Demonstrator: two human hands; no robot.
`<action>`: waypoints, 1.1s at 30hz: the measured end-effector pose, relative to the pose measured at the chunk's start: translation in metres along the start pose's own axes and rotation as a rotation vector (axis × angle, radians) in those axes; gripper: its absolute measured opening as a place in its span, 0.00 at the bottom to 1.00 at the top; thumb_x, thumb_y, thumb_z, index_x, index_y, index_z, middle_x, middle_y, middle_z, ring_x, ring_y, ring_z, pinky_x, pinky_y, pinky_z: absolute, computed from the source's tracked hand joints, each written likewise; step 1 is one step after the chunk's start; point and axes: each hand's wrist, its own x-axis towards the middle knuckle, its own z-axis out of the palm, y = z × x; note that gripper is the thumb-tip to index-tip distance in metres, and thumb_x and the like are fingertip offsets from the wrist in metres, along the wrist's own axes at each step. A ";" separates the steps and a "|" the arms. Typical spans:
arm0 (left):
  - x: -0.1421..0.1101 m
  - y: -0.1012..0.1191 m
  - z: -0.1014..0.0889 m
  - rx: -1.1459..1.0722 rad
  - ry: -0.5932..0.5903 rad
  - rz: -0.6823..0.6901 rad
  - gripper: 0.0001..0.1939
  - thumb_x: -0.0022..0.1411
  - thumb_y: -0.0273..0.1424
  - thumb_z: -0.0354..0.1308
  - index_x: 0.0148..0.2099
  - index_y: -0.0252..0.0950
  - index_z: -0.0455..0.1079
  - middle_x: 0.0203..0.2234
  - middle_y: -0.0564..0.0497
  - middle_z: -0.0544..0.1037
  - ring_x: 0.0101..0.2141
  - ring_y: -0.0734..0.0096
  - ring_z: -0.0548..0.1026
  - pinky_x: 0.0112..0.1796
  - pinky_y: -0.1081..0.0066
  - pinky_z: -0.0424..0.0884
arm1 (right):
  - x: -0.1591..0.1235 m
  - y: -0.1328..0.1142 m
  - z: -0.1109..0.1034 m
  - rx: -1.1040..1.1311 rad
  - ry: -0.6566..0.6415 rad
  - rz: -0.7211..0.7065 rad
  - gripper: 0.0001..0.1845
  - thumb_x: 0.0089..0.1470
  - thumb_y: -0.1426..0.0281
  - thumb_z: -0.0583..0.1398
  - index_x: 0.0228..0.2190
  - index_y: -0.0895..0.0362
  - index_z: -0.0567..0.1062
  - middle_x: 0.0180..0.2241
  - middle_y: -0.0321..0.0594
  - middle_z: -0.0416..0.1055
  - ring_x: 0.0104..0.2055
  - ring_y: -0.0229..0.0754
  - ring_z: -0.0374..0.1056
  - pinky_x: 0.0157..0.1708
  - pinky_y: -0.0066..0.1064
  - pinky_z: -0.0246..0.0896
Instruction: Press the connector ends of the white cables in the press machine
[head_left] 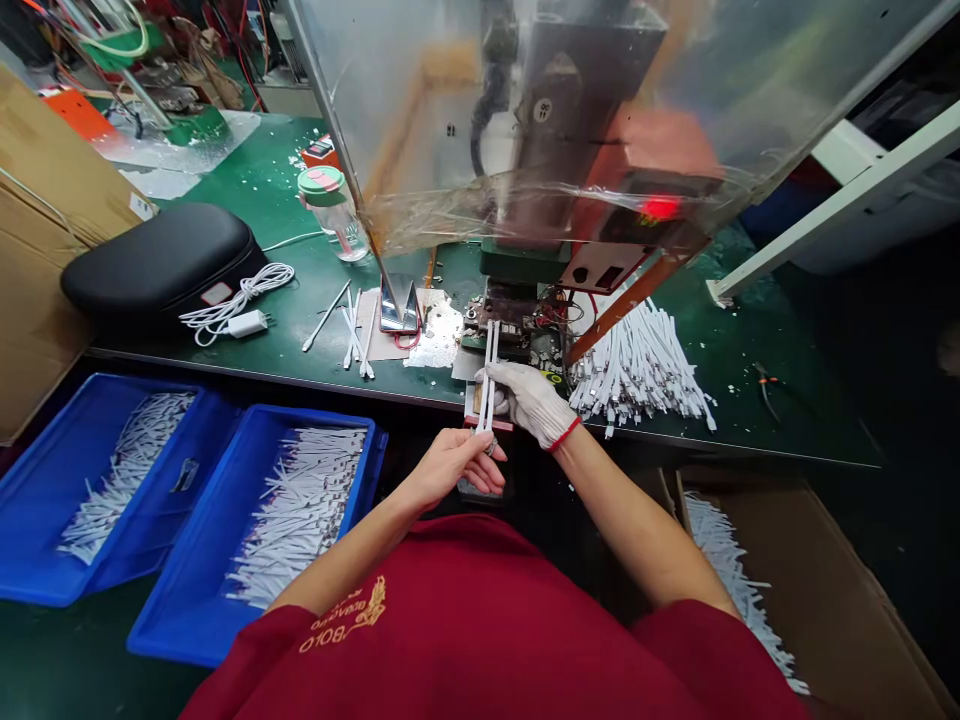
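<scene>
My right hand [529,403], gloved, has its fingers pinching two white cables [488,380] upright before the press [521,262]; my bare left hand [452,465] curls its fingers around their lower ends. Two blue trays [315,418] at left hold white cables; a cardboard box [825,600] at right holds more.

Two slim white cables [491,345] stand close together and nearly parallel, almost upright with a slight tilt, their upper ends pointing away from the person. They look straight and stiff, with no visible bend along the exposed lengths. The gloved right hand [529,403] wraps around them near the middle, its white knit fingers curling across from the right. Their lower ends reach down by the fingertips of the bare left hand [450,465], though whether those fingers grip the cables cannot be told. Any connectors at the tips are too small to make out.
</scene>
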 end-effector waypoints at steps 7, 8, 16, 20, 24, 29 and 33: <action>0.000 0.001 0.000 -0.007 -0.002 -0.001 0.27 0.56 0.51 0.59 0.35 0.27 0.74 0.22 0.42 0.80 0.23 0.66 0.79 0.25 0.74 0.73 | 0.005 0.003 -0.001 0.030 0.001 0.000 0.14 0.47 0.61 0.66 0.29 0.61 0.77 0.22 0.38 0.71 0.18 0.33 0.64 0.15 0.22 0.60; 0.000 0.001 0.000 -0.007 -0.003 -0.001 0.27 0.56 0.51 0.59 0.35 0.27 0.74 0.22 0.42 0.80 0.23 0.66 0.79 0.25 0.74 0.73 | 0.005 0.002 -0.001 0.032 0.002 -0.001 0.14 0.47 0.62 0.66 0.28 0.61 0.77 0.21 0.38 0.71 0.18 0.32 0.63 0.14 0.21 0.59; 0.000 0.001 0.001 -0.009 0.003 -0.001 0.27 0.56 0.52 0.59 0.34 0.27 0.74 0.21 0.42 0.79 0.22 0.66 0.79 0.25 0.74 0.73 | 0.001 -0.001 0.002 0.021 0.021 0.012 0.14 0.46 0.62 0.66 0.28 0.62 0.77 0.18 0.36 0.68 0.15 0.31 0.60 0.13 0.21 0.56; 0.001 0.000 0.001 -0.016 -0.002 -0.005 0.28 0.56 0.52 0.59 0.35 0.27 0.74 0.22 0.42 0.79 0.23 0.65 0.79 0.25 0.73 0.73 | 0.002 0.003 0.000 0.027 0.012 -0.006 0.15 0.45 0.61 0.67 0.29 0.61 0.78 0.20 0.37 0.69 0.17 0.32 0.62 0.14 0.21 0.58; 0.004 -0.001 0.001 -0.031 -0.029 -0.002 0.26 0.57 0.49 0.57 0.37 0.27 0.74 0.23 0.41 0.80 0.23 0.63 0.80 0.25 0.73 0.73 | 0.005 0.002 -0.001 0.072 0.047 0.016 0.16 0.47 0.59 0.66 0.31 0.60 0.76 0.22 0.39 0.71 0.18 0.35 0.65 0.16 0.24 0.62; 0.004 0.001 0.001 -0.042 -0.039 -0.007 0.25 0.57 0.48 0.58 0.38 0.26 0.74 0.23 0.41 0.80 0.23 0.63 0.80 0.24 0.73 0.73 | -0.002 -0.002 -0.013 0.074 0.235 0.023 0.24 0.54 0.49 0.60 0.25 0.59 0.70 0.23 0.43 0.72 0.17 0.35 0.64 0.15 0.26 0.61; 0.004 0.003 0.003 -0.030 -0.018 -0.005 0.30 0.58 0.54 0.56 0.38 0.27 0.73 0.22 0.42 0.79 0.23 0.64 0.79 0.24 0.73 0.73 | -0.005 -0.007 -0.022 -0.043 0.158 -0.013 0.16 0.53 0.57 0.63 0.30 0.58 0.71 0.27 0.42 0.74 0.18 0.34 0.65 0.15 0.24 0.61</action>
